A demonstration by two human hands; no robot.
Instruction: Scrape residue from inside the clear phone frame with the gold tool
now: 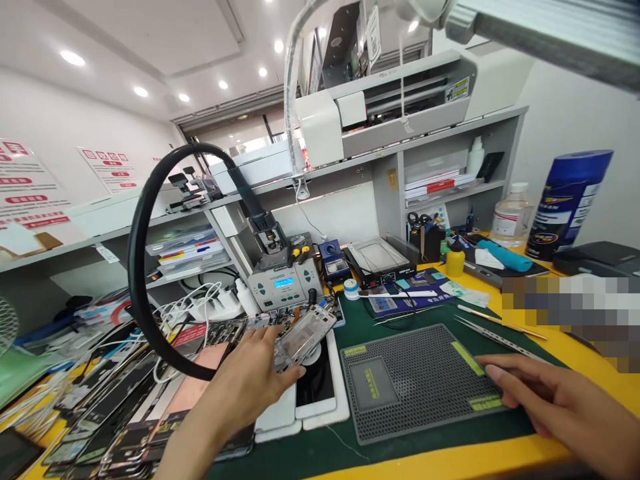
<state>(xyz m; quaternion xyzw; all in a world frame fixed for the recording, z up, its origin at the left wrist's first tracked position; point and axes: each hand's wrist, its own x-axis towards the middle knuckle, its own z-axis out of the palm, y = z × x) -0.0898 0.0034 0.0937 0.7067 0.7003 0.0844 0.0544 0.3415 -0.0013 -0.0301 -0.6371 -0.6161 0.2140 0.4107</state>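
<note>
My left hand (253, 373) is closed round the lower left end of a silver phone frame (307, 337), thumb below it and fingers along its far side. The frame is tilted above a white tablet (317, 400) with a dark screen, lying among stacked devices. My right hand (537, 393) rests at the right edge of a grey perforated work mat (425, 400), index finger stretched over its corner and nothing visible in the fingers. Steel tweezers (500, 340) lie just beyond that hand.
Many phone parts (120, 427) are piled at left. A hot-air station (283, 283) with a black looping hose (135, 267) stands behind. At right are a blue spray can (567, 207), a clear bottle (511, 220) and a yellow bottle (455, 260). A green mat (400, 460) covers the yellow table.
</note>
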